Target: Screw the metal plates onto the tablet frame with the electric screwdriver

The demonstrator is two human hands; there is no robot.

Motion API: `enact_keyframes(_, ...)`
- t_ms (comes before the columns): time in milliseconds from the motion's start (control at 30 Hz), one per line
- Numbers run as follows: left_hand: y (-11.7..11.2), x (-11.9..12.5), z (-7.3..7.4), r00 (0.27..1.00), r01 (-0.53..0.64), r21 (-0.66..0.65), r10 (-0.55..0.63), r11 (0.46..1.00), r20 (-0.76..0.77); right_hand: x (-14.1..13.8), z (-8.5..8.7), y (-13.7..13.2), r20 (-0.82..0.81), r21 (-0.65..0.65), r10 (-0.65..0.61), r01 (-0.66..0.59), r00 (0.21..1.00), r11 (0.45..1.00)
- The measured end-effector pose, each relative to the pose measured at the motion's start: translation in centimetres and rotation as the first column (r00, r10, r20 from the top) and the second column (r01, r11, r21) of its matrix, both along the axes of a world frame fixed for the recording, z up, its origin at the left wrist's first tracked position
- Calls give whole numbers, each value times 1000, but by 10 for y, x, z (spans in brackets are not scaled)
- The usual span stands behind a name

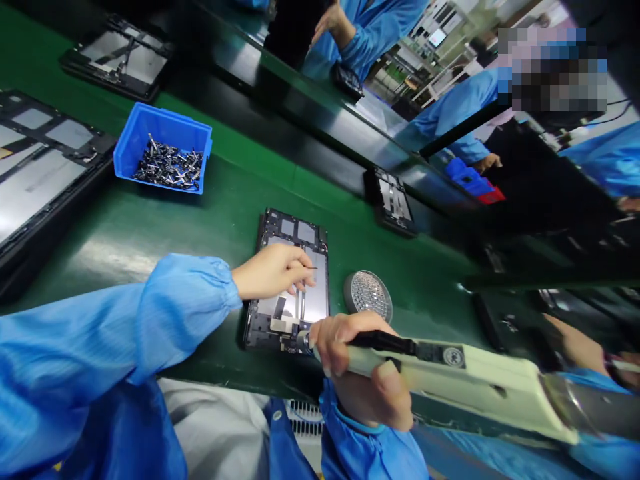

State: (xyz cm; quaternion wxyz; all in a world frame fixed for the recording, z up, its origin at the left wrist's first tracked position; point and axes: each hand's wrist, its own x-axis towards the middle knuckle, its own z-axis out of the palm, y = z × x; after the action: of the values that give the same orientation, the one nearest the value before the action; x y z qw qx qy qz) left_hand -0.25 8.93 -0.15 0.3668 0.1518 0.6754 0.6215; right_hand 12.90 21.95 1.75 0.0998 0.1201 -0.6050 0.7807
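Note:
An opened tablet (316, 293) lies on the green bench in front of me, its grey inner panels and flat cables showing. My left hand (275, 270) is above its middle, thumb and fingers pinched together. A thin dark sliver sticks out from those fingertips, too small to name. My right hand (360, 367) wraps round a pale electric screwdriver (480, 380). The screwdriver's nose points at the tablet's near right corner, and my fingers partly cover it. Whether the bit touches a screw cannot be seen. Beside the tablet, to the right, stands a round dish of small screws (370, 295).
A blue bin (163, 130) of small metal parts stands at the upper left. More opened tablets lie at far left (43, 173), upper left (123, 57) and beyond mine (393, 197). Behind a raised dark rail (300, 80), people in blue sleeves (385, 33) work.

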Motion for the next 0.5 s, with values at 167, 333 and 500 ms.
enact_keyframes(167, 1, 13, -17, 970, 33, -83, -52, 996, -237, 7, 22, 16, -25, 0, -76, 76, 997, 997)
enact_keyframes(333, -9, 5, -11, 972, 91, -22, -93, 996, -215, -20, 26, 72, -143, -98, -369, 358, 918, 928)
enact_keyframes(500, -12, -15, 6, 967, 40, -163, -79, 986, -243, -48, 4, 125, -114, -141, -600, 585, 792, 798)
